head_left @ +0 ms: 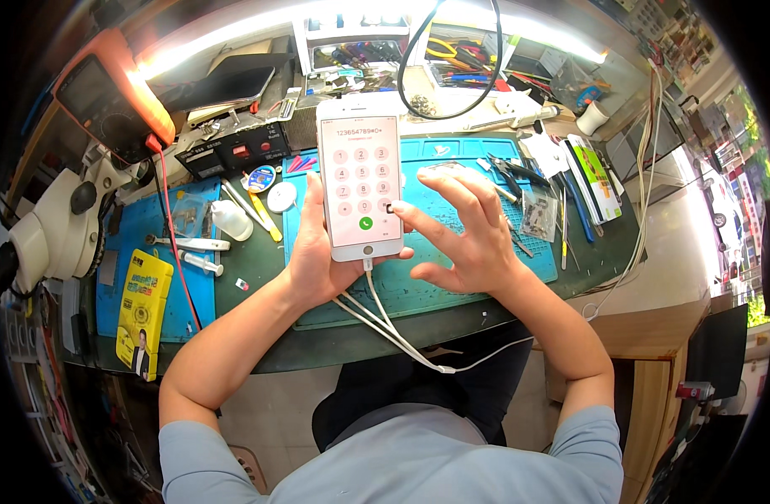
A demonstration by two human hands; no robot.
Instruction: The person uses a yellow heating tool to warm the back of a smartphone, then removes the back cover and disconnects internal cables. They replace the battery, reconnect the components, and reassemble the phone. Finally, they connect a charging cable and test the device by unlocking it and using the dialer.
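Both forearms come up from the lower edge, bare below short grey sleeves, elbows bent outward. The left hand (313, 256) is cupped upright with its fingers curled in a grip. The right hand (469, 239) is spread, fingers fanned, thumb tip pointing left.

Dark green workbench (259, 273), wooden cabinet (654, 370) at right, bright strip light (259, 25) above, pale floor (275, 412)

Phone (360, 176) above mat (452, 277), microscope (57, 227) left (tweezers (511, 172) right)
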